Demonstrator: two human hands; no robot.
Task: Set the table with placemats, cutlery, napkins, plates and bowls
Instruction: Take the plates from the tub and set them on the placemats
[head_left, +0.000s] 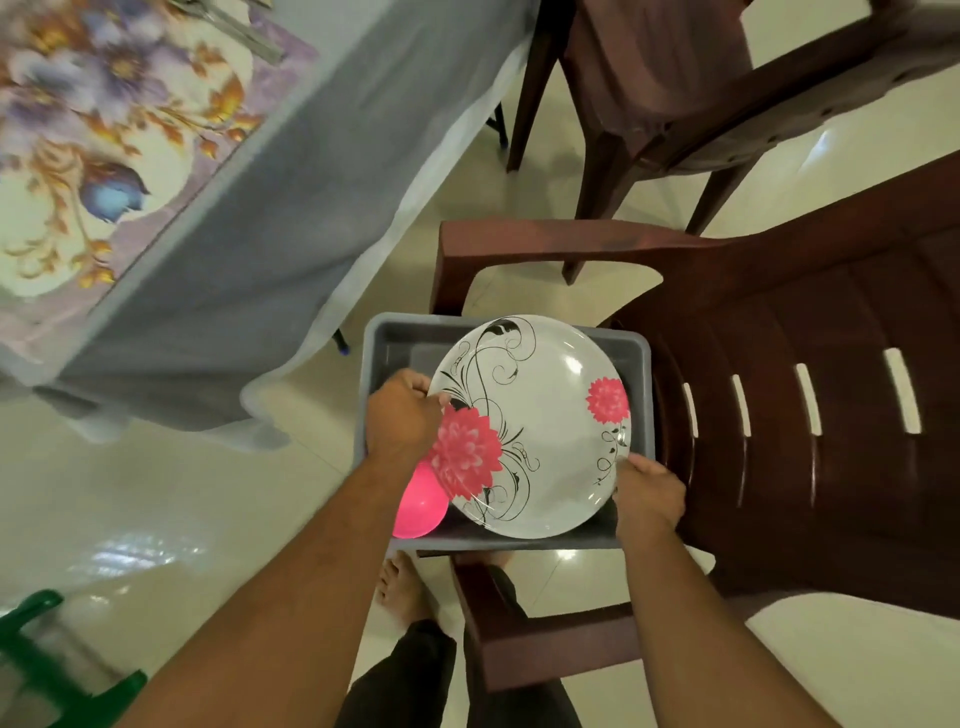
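Observation:
A white plate with pink flowers and black swirls is held tilted over a grey tub that sits on a brown plastic chair. My left hand grips the plate's left rim. My right hand grips its lower right rim. A pink bowl lies in the tub, partly hidden under the plate. At the upper left a floral placemat lies on the table, with cutlery at its far edge.
The table wears a grey cloth that hangs down at the left. The brown chair holding the tub fills the right; a second brown chair stands behind it. A green stool is at the lower left. My feet stand below the tub.

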